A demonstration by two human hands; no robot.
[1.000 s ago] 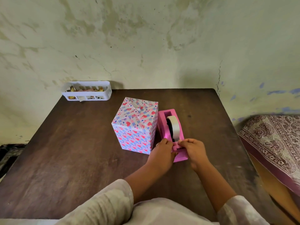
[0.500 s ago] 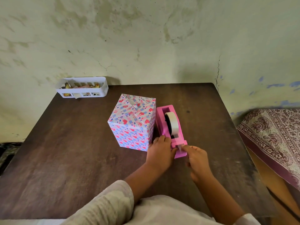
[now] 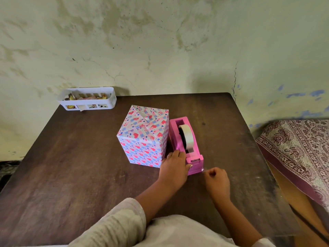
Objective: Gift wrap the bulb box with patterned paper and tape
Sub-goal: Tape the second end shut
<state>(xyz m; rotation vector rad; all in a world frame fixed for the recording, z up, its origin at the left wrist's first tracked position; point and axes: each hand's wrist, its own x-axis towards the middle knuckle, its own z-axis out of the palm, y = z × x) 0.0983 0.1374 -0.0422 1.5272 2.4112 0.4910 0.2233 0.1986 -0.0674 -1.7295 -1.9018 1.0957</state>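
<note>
Bulb box (image 3: 144, 138), fully wrapped in heart-patterned paper, stands upright mid-table (image 3: 71, 166), one corner toward me, its folded, taped flaps on top. Nearest, my right hand (image 3: 216, 182) is curled closed just off the pink tape dispenser (image 3: 186, 145); I cannot make out the tape it pinches. My left hand (image 3: 175, 168) clamps the dispenser's side, hiding its near corner.

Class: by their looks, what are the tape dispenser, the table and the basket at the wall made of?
Dispenser: likely moulded plastic, uniformly pink and smooth. Table: probably wood, dark brown with streaky grain and worn patches. Basket: seemingly white plastic, with slotted sides.
</note>
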